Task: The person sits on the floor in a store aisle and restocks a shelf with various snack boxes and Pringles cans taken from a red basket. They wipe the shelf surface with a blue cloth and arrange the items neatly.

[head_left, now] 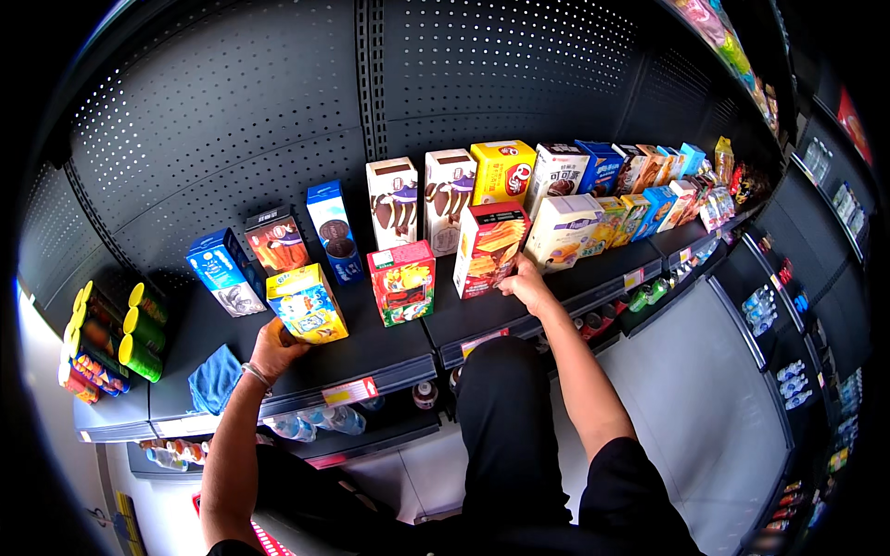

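Observation:
My left hand [276, 352] grips the lower left side of a yellow and blue snack box [306, 306] at the shelf's front. My right hand [525, 285] holds a red and white biscuit box [489, 251] by its lower right edge; the box stands slightly tilted on the black shelf [389, 347]. Between the two hands stands a red and green snack box [402, 283], touched by neither. Behind the yellow box are a brown biscuit box [277, 240] and a blue and white box [226, 271]. The far fingers of both hands are partly hidden.
A blue cloth [214, 381] lies on the shelf's left part, beside several green canisters [142, 358]. Tall white cake boxes [393, 201] and a yellow pie box [502, 170] line the back. A cream box [562, 233] stands right of my right hand. Bottles [341, 420] fill the shelf below.

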`<state>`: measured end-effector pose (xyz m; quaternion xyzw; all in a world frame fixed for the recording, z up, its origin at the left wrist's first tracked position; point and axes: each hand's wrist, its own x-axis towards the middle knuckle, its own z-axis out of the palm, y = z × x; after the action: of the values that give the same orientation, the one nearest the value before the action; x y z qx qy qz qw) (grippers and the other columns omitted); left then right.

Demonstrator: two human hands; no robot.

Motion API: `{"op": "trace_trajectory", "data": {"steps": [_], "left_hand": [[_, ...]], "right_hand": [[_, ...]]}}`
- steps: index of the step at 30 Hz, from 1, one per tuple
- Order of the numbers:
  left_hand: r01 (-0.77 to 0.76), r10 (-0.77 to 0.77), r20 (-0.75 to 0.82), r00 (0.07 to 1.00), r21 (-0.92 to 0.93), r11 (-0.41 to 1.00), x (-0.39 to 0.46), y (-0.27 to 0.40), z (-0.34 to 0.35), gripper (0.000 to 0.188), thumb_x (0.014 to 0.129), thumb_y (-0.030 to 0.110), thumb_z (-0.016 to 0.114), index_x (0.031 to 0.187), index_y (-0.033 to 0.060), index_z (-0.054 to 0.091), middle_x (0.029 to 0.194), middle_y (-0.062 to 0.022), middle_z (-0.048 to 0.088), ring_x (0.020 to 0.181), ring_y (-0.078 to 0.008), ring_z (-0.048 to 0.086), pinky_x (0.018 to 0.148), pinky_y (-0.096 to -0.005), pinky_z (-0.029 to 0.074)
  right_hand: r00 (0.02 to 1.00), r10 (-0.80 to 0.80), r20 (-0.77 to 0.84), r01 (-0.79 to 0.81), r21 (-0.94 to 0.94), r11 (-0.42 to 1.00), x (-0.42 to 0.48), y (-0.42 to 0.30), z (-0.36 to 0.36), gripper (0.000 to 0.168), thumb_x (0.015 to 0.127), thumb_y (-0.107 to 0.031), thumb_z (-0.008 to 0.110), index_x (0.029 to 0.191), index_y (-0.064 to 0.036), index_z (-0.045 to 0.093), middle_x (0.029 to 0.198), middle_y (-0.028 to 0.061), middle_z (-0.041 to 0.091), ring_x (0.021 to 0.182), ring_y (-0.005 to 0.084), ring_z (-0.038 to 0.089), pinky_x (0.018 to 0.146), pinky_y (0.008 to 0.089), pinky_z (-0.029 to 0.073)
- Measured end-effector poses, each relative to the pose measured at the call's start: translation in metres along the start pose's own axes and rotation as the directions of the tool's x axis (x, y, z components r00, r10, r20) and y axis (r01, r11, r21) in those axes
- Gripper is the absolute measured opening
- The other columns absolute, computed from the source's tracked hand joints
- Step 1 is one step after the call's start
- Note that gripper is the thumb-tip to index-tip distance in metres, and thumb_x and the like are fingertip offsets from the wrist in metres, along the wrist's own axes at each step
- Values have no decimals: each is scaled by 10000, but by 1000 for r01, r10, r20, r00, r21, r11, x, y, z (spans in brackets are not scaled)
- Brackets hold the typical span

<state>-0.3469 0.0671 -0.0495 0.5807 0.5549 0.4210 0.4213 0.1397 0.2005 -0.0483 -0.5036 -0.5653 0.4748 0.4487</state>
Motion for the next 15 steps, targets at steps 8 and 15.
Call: {"op": "trace_trajectory", "data": {"steps": [8,15], "left_hand": [[46,-46,-5,999,21,999,-2,3,-4,466,782,-97,748,1207,-13,577,1167,-115,698,1079,-226,684,968,-356,544],[-31,32,50,998,-19,999,6,-9,-5,482,768,-132,686,1222,-20,570,1141,-117,702,1048,-235,699,923,-365,562]], "right_hand": [[999,45,19,-45,-19,999,-2,-11,6,509,672,43,593,1171,-55,583,932,43,644,741,157,603,609,308,501],[998,-20,55,21,-11,1000,15,14,-2,540,698,23,603,1225,-92,582,867,39,652,661,120,598,507,287,482]]}}
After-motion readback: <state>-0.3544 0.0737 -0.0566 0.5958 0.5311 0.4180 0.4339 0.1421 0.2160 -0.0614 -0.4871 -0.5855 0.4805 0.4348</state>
